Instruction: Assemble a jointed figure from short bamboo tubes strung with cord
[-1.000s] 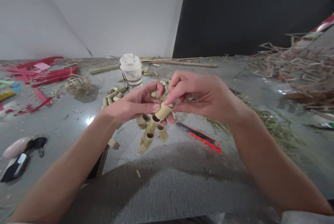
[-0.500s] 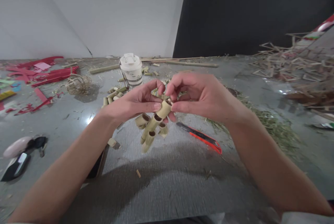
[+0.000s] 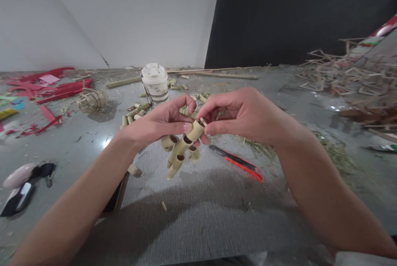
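My left hand (image 3: pixel 172 119) is closed around a short, hollow bamboo tube (image 3: pixel 195 131), thumb lying along its near side. More tube pieces (image 3: pixel 180 148) hang below in a loose cluster; how they are joined is hidden. At the tube's open right end, my right hand (image 3: pixel 235 113) pinches a small pale stick (image 3: pixel 203 122) between thumb and index finger. The stick's tip reaches the tube's mouth. A utility knife (image 3: pixel 237 162) with an orange-red handle lies on the work surface below my right hand.
A lidded paper cup (image 3: pixel 155 86) stands behind my left hand, near cut bamboo pieces (image 3: pixel 136 111). Red strips (image 3: pixel 65 91) and a woven ball (image 3: pixel 92 100) lie left, keys (image 3: pixel 46 171) nearer. Bamboo shavings (image 3: pixel 331 154) and a heap of thin frames (image 3: pixel 344 72) are at right.
My right hand has shifted slightly right, so the small stick at the tube's mouth shows more plainly. The left hand keeps its hold, and the hanging tubes have swung a little.
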{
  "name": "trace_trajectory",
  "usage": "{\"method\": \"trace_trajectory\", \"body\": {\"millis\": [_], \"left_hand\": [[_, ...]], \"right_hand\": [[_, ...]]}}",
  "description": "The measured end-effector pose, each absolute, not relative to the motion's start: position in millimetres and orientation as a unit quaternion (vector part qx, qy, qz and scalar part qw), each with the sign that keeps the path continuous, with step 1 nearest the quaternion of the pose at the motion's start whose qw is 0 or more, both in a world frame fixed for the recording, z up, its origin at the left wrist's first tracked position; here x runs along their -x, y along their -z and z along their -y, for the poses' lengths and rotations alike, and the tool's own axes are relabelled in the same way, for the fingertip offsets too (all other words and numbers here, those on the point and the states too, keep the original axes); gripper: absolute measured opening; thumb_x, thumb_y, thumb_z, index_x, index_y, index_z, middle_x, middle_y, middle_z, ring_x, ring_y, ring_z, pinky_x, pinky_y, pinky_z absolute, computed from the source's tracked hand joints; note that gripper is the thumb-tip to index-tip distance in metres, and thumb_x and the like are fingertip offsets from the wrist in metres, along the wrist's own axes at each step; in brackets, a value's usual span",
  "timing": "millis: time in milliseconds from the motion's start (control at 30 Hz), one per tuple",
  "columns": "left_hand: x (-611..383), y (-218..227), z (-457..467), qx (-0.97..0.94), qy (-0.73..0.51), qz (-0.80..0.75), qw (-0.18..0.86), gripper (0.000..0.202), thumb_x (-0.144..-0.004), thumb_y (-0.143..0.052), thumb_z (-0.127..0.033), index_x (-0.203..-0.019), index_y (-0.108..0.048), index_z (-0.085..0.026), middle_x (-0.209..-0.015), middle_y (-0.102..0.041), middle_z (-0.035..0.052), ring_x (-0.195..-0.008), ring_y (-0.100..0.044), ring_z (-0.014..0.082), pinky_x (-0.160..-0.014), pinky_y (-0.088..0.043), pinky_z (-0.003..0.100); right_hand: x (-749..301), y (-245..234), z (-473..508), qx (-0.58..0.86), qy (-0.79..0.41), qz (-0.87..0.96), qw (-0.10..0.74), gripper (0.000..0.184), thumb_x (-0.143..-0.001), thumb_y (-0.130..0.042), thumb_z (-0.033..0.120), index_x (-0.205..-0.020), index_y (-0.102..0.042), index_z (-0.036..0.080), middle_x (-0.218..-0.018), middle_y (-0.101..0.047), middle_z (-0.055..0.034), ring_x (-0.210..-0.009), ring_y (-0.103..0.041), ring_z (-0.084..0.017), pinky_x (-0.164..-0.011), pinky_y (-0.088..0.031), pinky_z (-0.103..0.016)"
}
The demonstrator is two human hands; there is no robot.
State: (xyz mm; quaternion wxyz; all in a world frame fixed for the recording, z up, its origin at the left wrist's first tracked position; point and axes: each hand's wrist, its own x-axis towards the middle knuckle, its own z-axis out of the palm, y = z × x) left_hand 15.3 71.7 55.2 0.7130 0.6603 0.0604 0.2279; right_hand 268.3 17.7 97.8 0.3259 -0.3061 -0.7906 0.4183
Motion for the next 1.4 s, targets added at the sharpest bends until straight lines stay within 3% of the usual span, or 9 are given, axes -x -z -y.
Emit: {"method": "trace_trajectory", "body": {"millis": [200,367,633,800,1067,1400], "left_hand": [[-17.5,-51.4,-73.2,-0.657,-0.207,-0.046,0.723,0.023,-0.106,-0.073,-0.031,-0.113,-0.052,-0.023,-0.104,-0.085,0.0114,-0.089,-0.085,0.0238,-0.082,-0.067,0.035],[-19.6,-52.5,-71.9,-0.644,-0.194,-0.028,0.74,0.022,-0.107,-0.072,-0.031,-0.111,-0.051,-0.024,-0.104,-0.086,0.0101,-0.086,-0.085,0.0227,-0.07,-0.065,0.03],[-18.1,-53.5,-70.4,-0.634,-0.208,-0.022,0.745,0.025,-0.106,-0.073,-0.034,-0.112,-0.051,-0.024,-0.103,-0.086,0.0108,-0.081,-0.085,0.0219,-0.063,-0.063,0.026],[-19.1,-51.9,-72.5,-0.633,-0.221,-0.031,0.741,0.026,-0.105,-0.075,-0.034,-0.113,-0.052,-0.024,-0.103,-0.086,0.0107,-0.083,-0.085,0.0221,-0.069,-0.065,0.027],[-20.1,-49.5,-73.4,-0.631,-0.25,-0.052,0.732,0.023,-0.107,-0.073,-0.026,-0.116,-0.053,-0.022,-0.104,-0.085,0.0127,-0.089,-0.085,0.023,-0.081,-0.069,0.034],[-17.8,-48.1,-73.4,-0.627,-0.257,-0.076,0.731,0.026,-0.104,-0.076,-0.028,-0.118,-0.055,-0.022,-0.105,-0.084,0.0131,-0.094,-0.085,0.0274,-0.083,-0.07,0.038]], "right_hand": [[-265.9,-99.8,-16.6,0.282,-0.393,0.809,0.335,0.012,-0.094,-0.087,0.026,-0.105,-0.084,0.023,-0.096,-0.08,-0.0025,-0.086,-0.073,-0.015,-0.076,-0.058,-0.028],[-264.9,-95.4,-19.8,0.214,-0.386,0.819,0.367,0.013,-0.096,-0.085,0.024,-0.108,-0.084,0.023,-0.101,-0.076,-0.0033,-0.087,-0.073,-0.015,-0.077,-0.06,-0.029],[-261.4,-89.2,-23.2,0.158,-0.382,0.812,0.412,0.006,-0.096,-0.085,0.024,-0.102,-0.084,0.022,-0.101,-0.074,-0.0037,-0.087,-0.073,-0.013,-0.079,-0.06,-0.027],[-259.5,-91.0,-18.4,0.168,-0.433,0.788,0.405,0.006,-0.098,-0.082,0.02,-0.104,-0.082,0.021,-0.102,-0.074,-0.0036,-0.084,-0.077,-0.015,-0.079,-0.064,-0.032],[-253.1,-94.9,-8.5,0.298,-0.356,0.779,0.422,0.011,-0.093,-0.082,0.014,-0.088,-0.078,0.022,-0.091,-0.075,-0.0013,-0.08,-0.072,-0.015,-0.071,-0.061,-0.03],[-250.7,-93.8,-5.6,0.309,-0.363,0.757,0.446,0.013,-0.093,-0.082,0.015,-0.084,-0.078,0.022,-0.096,-0.076,-0.0029,-0.076,-0.073,-0.014,-0.071,-0.064,-0.031]]}}
